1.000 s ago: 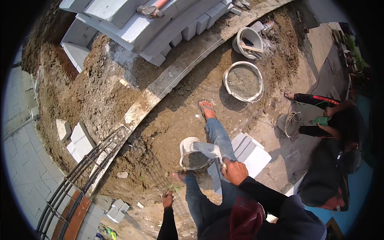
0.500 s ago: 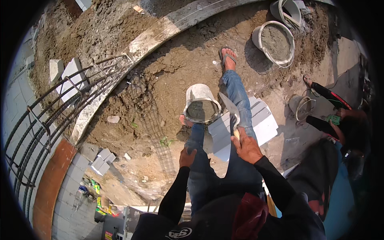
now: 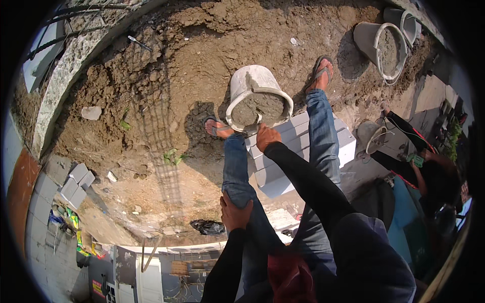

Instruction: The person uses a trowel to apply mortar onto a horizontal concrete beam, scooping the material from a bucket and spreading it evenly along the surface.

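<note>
Between my feet a pale bucket [image 3: 256,77] tilts toward me, holding wet grey mortar [image 3: 250,108]. My right hand [image 3: 268,137] is at its near rim, closed around the handle of a trowel [image 3: 259,118]. Only a small part of the trowel's metal shows; its blade is down in the mortar, mostly hidden. My left hand [image 3: 236,213] rests on my left knee, palm down over the jeans, thumb apart from the fingers and nothing in it.
Light grey blocks [image 3: 283,171] are stacked under my right leg. Another mortar bucket [image 3: 379,48] stands at far right. A curved concrete beam [image 3: 65,83] borders the rough soil on the left. A co-worker [image 3: 429,171] in dark clothes is on the right, near a small bucket [image 3: 370,136].
My right hand has moved forward and left from above the blocks, putting the trowel into the bucket's mortar. The view has shifted; my left hand stays on my knee.
</note>
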A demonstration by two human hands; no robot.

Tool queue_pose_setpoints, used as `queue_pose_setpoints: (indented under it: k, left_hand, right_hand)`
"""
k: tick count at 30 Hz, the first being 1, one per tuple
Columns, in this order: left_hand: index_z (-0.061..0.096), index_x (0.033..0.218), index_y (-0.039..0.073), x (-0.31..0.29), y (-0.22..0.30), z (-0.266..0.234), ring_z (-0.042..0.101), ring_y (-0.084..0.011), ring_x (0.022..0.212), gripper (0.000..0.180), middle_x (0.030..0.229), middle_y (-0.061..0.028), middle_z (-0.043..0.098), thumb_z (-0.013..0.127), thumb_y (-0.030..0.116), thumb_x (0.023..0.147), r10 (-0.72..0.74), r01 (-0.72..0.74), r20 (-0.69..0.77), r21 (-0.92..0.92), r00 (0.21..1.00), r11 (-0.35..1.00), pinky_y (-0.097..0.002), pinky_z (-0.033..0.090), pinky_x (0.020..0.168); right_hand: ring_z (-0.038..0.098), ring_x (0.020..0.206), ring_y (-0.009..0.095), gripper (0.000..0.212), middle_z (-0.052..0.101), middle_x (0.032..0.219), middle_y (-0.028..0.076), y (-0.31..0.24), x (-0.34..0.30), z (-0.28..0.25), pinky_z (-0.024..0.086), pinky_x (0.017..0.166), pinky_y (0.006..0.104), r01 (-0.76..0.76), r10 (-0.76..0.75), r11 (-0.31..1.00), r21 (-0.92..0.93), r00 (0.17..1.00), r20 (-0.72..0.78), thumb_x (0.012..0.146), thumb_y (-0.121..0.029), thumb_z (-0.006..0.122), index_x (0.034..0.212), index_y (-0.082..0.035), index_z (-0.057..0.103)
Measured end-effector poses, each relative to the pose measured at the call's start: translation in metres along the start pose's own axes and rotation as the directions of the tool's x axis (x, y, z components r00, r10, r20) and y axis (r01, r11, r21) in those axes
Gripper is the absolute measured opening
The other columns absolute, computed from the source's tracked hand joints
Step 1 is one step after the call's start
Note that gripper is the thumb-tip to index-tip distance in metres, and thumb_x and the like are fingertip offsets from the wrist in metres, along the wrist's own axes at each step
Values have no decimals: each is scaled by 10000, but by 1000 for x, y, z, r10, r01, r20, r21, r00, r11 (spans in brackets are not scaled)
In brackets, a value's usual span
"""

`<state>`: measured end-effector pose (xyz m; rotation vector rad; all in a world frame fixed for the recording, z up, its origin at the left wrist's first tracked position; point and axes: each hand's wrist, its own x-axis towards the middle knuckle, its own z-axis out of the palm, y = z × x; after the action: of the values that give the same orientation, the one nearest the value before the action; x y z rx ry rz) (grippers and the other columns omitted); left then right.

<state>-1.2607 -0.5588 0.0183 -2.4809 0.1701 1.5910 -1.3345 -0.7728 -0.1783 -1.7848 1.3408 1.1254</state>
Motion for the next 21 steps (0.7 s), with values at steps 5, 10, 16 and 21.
queue_pose_setpoints:
  k: [5, 10, 16, 21]
  left_hand:
    - [320, 1563, 108, -3, -26, -6, 561, -484, 1273, 1082, 1503, -272, 453, 834, 504, 698, -37, 36, -57, -8, 998, 999, -588, 496, 998]
    - [313, 1562, 103, 1, 2, -5, 539, -477, 1296, 1088, 1510, -269, 437, 833, 504, 693, 34, -33, -47, 14, 998, 999, -588, 489, 1009]
    - [310, 1563, 102, 1, 19, -8, 533, -479, 1295, 1093, 1498, -268, 442, 830, 498, 686, 30, -27, -33, 92, 999, 995, -584, 486, 1018]
    - [314, 1567, 128, 10, 15, -15, 534, -482, 1290, 1112, 1488, -262, 454, 826, 537, 669, 27, -17, -65, 156, 998, 988, -583, 488, 1019]
  right_hand:
    - [742, 861, 425, 290, 743, 918, 236, 12, -112, -60, 588, 760, 529, 68, -66, 996, -63, 997, 45, 1016, -229, 465, 1129, 5, 594]
    - [744, 866, 417, 278, 738, 893, 249, 36, -6, -57, 596, 763, 501, -18, 16, 1000, -14, 993, -117, 982, -208, 522, 1118, 26, 585]
    - [727, 918, 445, 297, 734, 979, 268, 35, 15, -37, 581, 827, 524, 0, 10, 987, 159, 998, -59, 1028, -239, 453, 1115, 2, 604]
    - [704, 789, 465, 365, 707, 821, 264, 89, -143, -152, 552, 755, 561, 27, -38, 981, 190, 998, 54, 960, -312, 602, 1142, -12, 500]
